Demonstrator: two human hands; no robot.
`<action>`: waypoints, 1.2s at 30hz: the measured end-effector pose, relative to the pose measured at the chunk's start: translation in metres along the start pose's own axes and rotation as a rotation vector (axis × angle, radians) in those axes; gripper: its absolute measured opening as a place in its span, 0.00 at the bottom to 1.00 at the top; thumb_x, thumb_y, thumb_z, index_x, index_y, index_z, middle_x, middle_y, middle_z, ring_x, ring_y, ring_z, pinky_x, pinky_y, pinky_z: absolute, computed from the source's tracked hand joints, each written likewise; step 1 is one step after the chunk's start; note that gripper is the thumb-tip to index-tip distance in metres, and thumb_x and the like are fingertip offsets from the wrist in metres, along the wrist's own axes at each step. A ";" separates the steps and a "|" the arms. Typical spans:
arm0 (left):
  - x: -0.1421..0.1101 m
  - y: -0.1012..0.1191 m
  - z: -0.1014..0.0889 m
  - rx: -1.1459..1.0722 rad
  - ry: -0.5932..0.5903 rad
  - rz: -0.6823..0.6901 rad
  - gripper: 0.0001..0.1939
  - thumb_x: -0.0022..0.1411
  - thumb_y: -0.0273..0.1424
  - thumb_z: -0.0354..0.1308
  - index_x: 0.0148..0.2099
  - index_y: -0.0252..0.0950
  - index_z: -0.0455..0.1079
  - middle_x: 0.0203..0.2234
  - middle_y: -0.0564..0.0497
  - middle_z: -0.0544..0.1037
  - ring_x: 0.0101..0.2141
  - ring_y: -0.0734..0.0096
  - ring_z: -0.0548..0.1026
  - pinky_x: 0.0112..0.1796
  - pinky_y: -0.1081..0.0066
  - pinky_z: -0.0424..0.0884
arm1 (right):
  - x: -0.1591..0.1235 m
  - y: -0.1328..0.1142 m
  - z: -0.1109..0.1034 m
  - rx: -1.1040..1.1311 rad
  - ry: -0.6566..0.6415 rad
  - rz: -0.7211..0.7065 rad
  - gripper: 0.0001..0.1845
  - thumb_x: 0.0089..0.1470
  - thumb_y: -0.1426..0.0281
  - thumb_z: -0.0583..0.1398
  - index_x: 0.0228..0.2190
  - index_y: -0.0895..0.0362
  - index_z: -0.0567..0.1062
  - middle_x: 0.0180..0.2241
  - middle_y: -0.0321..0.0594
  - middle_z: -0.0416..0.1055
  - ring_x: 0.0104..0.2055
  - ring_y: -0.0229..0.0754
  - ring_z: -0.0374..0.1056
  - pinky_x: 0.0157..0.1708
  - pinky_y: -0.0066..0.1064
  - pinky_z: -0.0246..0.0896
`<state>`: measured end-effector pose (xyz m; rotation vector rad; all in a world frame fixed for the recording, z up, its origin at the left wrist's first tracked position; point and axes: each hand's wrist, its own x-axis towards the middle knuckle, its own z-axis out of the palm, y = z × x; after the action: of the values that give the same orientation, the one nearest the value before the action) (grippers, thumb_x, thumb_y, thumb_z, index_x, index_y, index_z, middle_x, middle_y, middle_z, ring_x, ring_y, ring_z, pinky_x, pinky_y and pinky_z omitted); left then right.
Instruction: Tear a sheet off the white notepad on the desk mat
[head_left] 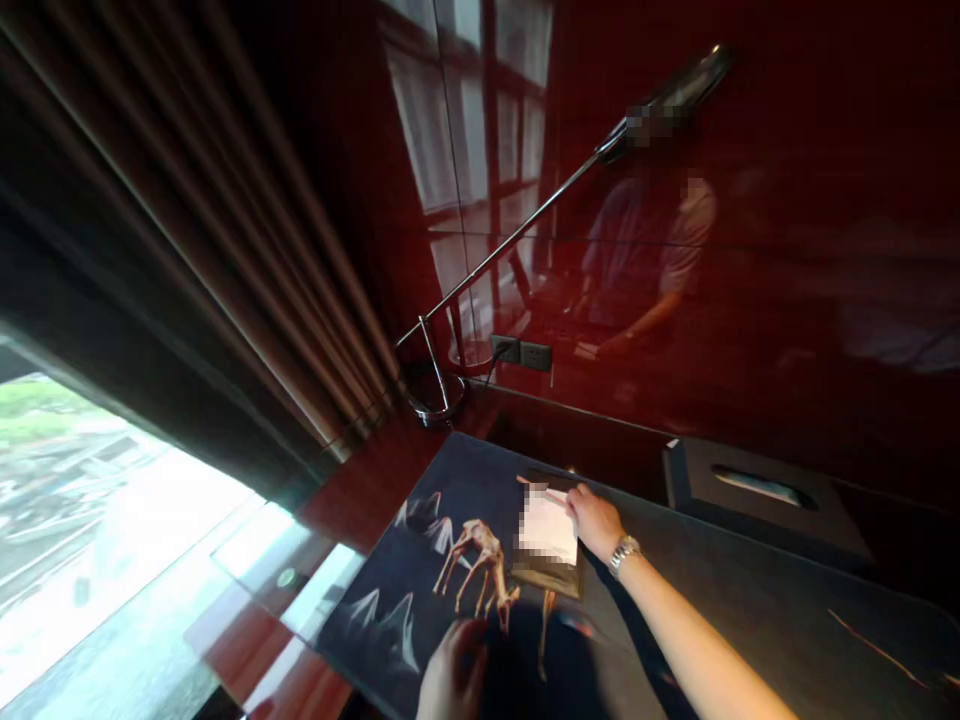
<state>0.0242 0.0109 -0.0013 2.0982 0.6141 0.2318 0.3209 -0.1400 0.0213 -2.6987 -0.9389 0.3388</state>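
A: Where's the white card (548, 527)?
B: Near the worktop's (750, 600) back edge, right hand (595, 520) fingertips pressing it. Looks light, bendy; lift by an edge.
A: Left hand (452, 680)?
B: Resting on the dark picture board (420, 590); grip unclear.

The right hand (596, 520) leads back into a bare forearm; no sleeve shows anywhere along its visible length. At the wrist sits a wristwatch (624, 551) with a silvery metal link bracelet and a pale, shiny case that catches the light. The fingers carry no rings that can be made out. The left hand (452, 672) appears only in part at the lower edge of the view, dim and blurred; it is bare, with no glove, and its wrist is out of view.
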 end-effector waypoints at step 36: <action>0.135 0.085 0.040 -0.672 -0.156 -0.642 0.27 0.48 0.32 0.53 0.52 0.34 0.61 0.40 0.44 0.73 0.39 0.59 0.74 0.33 0.66 0.70 | -0.051 -0.018 0.010 0.377 0.036 -0.035 0.24 0.56 0.82 0.57 0.53 0.60 0.74 0.57 0.52 0.66 0.59 0.52 0.63 0.62 0.47 0.64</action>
<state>0.1847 0.0110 0.0366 1.1917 0.9256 -0.0884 0.2686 -0.1564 0.0243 -2.3358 -0.8171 0.4125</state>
